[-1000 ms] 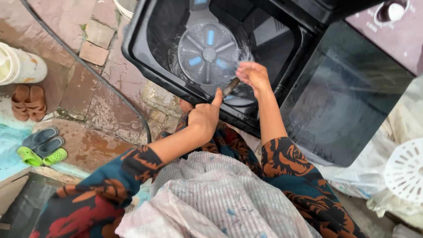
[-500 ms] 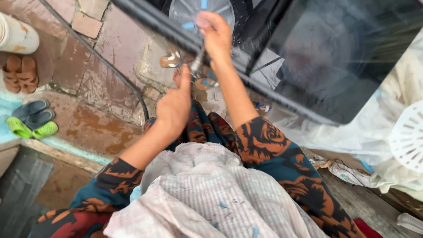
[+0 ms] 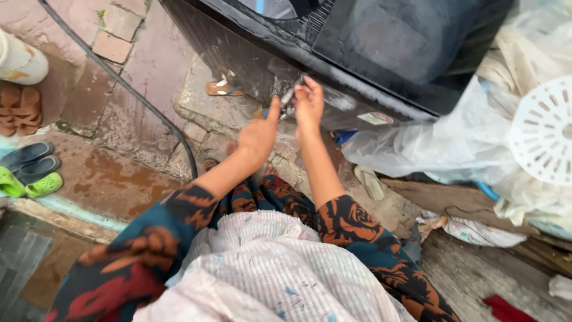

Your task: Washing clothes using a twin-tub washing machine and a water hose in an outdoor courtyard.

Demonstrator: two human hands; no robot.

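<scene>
My left hand (image 3: 258,136) is closed around a slim dark hose end (image 3: 288,95), thumb raised beside it. My right hand (image 3: 308,100) is just to the right, its fingertips pinching the tip of the same piece. Both hands are held low in front of the wet front wall of a black twin-tub washing machine (image 3: 250,59), whose open top runs out of the upper edge. My patterned sleeves and a striped pale cloth (image 3: 280,268) on my lap fill the bottom of the view.
A black hose (image 3: 137,98) crosses the wet brick floor. Green (image 3: 27,186), grey (image 3: 27,156) and brown slippers (image 3: 15,110) and a white bucket (image 3: 18,59) lie left. A sandal (image 3: 221,89) sits by the machine. Clear plastic sheeting (image 3: 441,143) and a white perforated disc (image 3: 545,131) are right.
Both hands have come out of the wash tub and down in front of the machine's wall, still on the hose end. My view has tilted down towards the floor.
</scene>
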